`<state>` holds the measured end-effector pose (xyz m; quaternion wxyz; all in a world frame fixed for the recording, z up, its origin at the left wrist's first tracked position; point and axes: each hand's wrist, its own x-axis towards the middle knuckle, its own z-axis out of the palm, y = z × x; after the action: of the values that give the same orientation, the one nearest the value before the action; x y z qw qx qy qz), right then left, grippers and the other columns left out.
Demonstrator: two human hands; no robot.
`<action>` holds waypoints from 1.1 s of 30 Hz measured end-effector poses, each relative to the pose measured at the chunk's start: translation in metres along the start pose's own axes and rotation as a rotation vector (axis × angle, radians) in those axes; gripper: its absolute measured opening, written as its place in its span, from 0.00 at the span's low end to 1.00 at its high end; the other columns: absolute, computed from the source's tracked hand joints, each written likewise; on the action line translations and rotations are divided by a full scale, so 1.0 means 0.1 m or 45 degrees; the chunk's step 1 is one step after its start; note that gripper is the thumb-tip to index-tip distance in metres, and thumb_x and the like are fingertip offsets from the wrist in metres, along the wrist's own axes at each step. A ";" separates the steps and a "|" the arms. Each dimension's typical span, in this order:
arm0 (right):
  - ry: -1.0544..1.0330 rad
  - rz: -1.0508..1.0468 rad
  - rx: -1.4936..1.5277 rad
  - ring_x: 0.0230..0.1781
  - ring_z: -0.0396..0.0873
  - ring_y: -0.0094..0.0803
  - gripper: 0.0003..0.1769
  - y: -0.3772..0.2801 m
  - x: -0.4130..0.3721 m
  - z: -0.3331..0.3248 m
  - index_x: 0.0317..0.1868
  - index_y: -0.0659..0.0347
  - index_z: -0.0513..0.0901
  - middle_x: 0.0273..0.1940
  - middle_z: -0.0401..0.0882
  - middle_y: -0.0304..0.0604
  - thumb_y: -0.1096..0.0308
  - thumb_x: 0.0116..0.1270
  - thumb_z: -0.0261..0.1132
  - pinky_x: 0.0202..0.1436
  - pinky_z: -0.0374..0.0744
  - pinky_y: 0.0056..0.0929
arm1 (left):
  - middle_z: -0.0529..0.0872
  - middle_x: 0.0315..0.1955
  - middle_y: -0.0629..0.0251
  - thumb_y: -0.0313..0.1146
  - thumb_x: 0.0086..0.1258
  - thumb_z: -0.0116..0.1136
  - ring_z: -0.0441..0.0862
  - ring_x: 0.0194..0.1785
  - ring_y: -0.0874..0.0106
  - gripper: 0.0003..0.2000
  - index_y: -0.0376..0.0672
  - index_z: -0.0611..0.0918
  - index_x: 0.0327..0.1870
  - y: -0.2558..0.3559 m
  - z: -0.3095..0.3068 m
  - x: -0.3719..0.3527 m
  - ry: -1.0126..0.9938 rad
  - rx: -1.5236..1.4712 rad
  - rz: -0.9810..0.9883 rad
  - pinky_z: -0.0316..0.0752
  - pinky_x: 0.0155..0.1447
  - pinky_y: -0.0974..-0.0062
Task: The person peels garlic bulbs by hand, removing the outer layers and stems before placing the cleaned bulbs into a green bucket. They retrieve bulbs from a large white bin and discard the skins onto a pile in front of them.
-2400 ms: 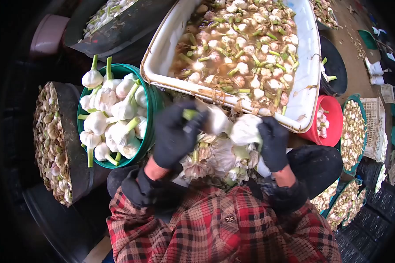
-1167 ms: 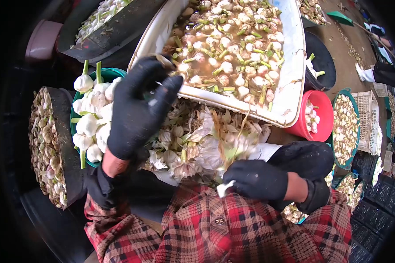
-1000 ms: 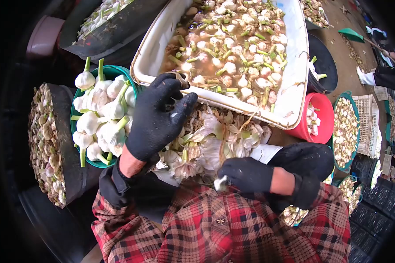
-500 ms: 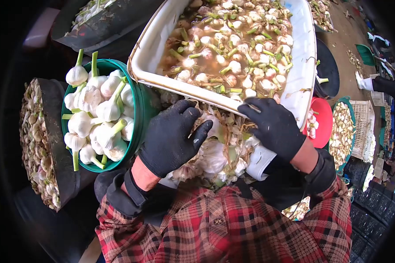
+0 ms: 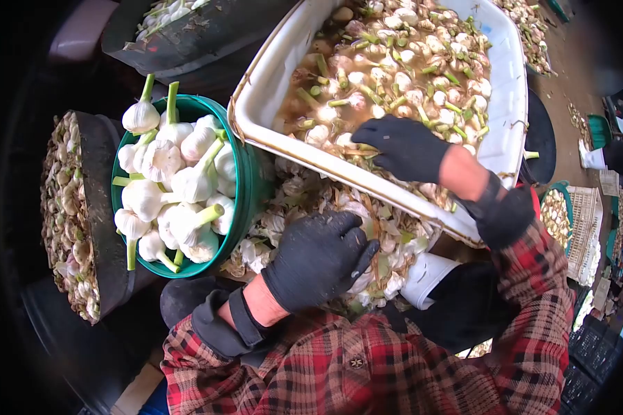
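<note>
My left hand (image 5: 320,261), in a black glove, is closed above a heap of loose garlic skins (image 5: 387,242); what its fingers hold, if anything, is hidden. My right hand (image 5: 403,148), gloved alike, reaches over the near rim of a white tub (image 5: 304,153). Its fingertips are at the garlic bulbs (image 5: 401,79) that float in brownish water, and whether they grip one cannot be made out. Left of my left hand stands a green bucket (image 5: 241,200) full of clean white garlic bulbs (image 5: 163,160) with green stems.
A dark container of unpeeled garlic (image 5: 68,214) lies at the far left, another dark container (image 5: 180,41) at the upper left. On the right are a black round tub (image 5: 538,131), a green basin of garlic (image 5: 555,214), a cream crate (image 5: 583,228) and part of another person's leg (image 5: 619,158).
My right hand has moved from the tub's near edge into the tub, over the bulbs. My left hand has come down and towards my body. The view has shifted a little.
</note>
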<state>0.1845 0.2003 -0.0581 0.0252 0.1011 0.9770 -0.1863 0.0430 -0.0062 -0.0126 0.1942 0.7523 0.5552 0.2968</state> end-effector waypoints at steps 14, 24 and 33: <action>-0.936 0.254 -0.161 0.55 0.78 0.48 0.30 0.41 0.34 0.62 0.62 0.49 0.75 0.58 0.77 0.48 0.63 0.55 0.63 0.57 0.77 0.40 | 0.78 0.25 0.64 0.34 0.54 0.61 0.79 0.29 0.65 0.05 0.44 0.79 0.26 -0.08 0.10 -0.08 -0.080 0.196 0.125 0.74 0.30 0.66; 0.093 0.637 -0.407 0.43 0.82 0.48 0.15 0.64 0.88 0.27 0.44 0.60 0.81 0.40 0.83 0.50 0.62 0.59 0.62 0.47 0.79 0.43 | 0.77 0.26 0.64 0.34 0.56 0.59 0.79 0.29 0.64 0.05 0.44 0.78 0.28 -0.06 0.12 -0.04 -0.122 0.137 0.142 0.74 0.32 0.66; -0.115 0.846 -0.210 0.43 0.82 0.51 0.12 0.69 0.68 0.13 0.38 0.59 0.85 0.40 0.83 0.55 0.66 0.56 0.58 0.48 0.80 0.43 | 0.84 0.42 0.54 0.31 0.67 0.59 0.85 0.36 0.60 0.12 0.37 0.79 0.49 -0.11 -0.01 0.01 0.019 -0.254 -0.152 0.80 0.40 0.68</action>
<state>0.1319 0.2712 -0.1004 0.1360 0.4028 0.9004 -0.0926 0.0352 -0.0016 -0.0186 0.2814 0.6926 0.5681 0.3441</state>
